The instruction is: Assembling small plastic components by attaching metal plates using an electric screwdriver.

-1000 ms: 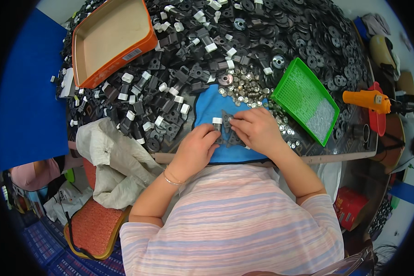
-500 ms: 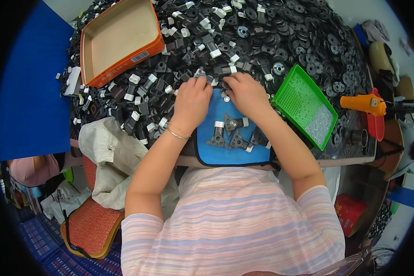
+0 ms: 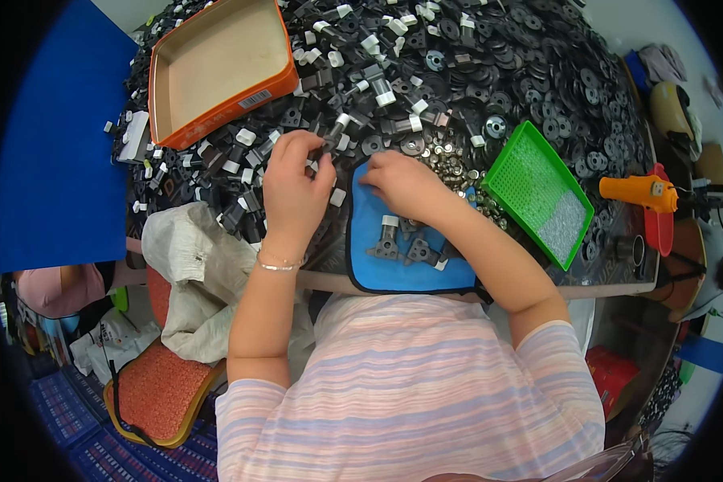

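My left hand (image 3: 293, 189) is over the edge of the heap, its thumb and fingertips closed round a black bracket with a white cap (image 3: 333, 135). Over the upper left part of the blue mat (image 3: 369, 277) is my right hand (image 3: 406, 186), its fingertips pinched together. What they hold, if anything, is hidden. Several black three-lobed brackets lie on the mat, among them one with a white end upright (image 3: 387, 241) and one tilted with its white end toward the lower right (image 3: 420, 252). My right forearm partly covers others.
Small round metal pieces (image 3: 451, 165) lie beyond my right hand. A green tray (image 3: 528, 195) with clear beads stands to the right, near an orange tool (image 3: 636, 191). An orange-rimmed box (image 3: 269, 90) sits on the heap of black parts (image 3: 530, 48). A whitish sack (image 3: 186, 249) hangs at the left edge.
My left hand has moved left and now has a bracket at its fingertips. My right hand has drawn back toward me and left over the mat, uncovering the metal pieces.
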The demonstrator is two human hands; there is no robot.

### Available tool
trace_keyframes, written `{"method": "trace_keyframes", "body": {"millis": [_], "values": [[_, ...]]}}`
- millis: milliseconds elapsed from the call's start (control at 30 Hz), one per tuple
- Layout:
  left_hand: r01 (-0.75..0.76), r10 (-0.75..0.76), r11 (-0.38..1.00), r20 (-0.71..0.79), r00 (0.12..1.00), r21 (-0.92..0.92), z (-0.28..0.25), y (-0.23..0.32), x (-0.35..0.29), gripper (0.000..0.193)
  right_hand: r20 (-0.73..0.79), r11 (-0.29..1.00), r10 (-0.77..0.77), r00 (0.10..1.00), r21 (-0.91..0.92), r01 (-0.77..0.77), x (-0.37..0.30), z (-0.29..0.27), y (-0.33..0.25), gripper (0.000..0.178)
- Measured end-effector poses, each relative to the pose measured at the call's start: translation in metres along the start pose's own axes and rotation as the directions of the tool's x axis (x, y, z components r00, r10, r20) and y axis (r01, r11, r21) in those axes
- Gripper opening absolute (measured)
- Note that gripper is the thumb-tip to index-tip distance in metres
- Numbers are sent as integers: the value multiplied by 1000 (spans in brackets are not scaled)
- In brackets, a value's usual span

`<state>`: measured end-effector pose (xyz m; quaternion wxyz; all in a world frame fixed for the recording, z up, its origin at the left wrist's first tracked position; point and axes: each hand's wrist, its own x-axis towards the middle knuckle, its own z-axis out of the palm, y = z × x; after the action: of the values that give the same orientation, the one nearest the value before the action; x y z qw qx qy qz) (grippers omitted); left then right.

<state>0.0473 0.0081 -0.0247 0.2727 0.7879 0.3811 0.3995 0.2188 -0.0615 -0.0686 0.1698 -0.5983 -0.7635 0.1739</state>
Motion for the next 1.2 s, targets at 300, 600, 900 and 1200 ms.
{"method": "trace_keyframes", "body": {"millis": [300, 600, 900, 1200], "values": [[319, -243, 926, 328, 913, -201, 5, 3, -50, 20, -153, 995, 91, 984, 42, -86, 8, -14, 18, 22], [99, -110, 994, 450, 886, 47, 28, -3, -61, 11, -43, 933, 264, 964, -241, -266, 44, -10, 5, 17], [27, -81, 993, 485, 871, 118, 27, -1, -59, 16, 3, 942, 263, 965, -215, -256, 42, -11, 8, 20], [-85, -82, 967, 610, 788, 239, 36, -2, -40, 29, 117, 953, 198, 973, -257, -163, 43, -18, 16, 26]]}}
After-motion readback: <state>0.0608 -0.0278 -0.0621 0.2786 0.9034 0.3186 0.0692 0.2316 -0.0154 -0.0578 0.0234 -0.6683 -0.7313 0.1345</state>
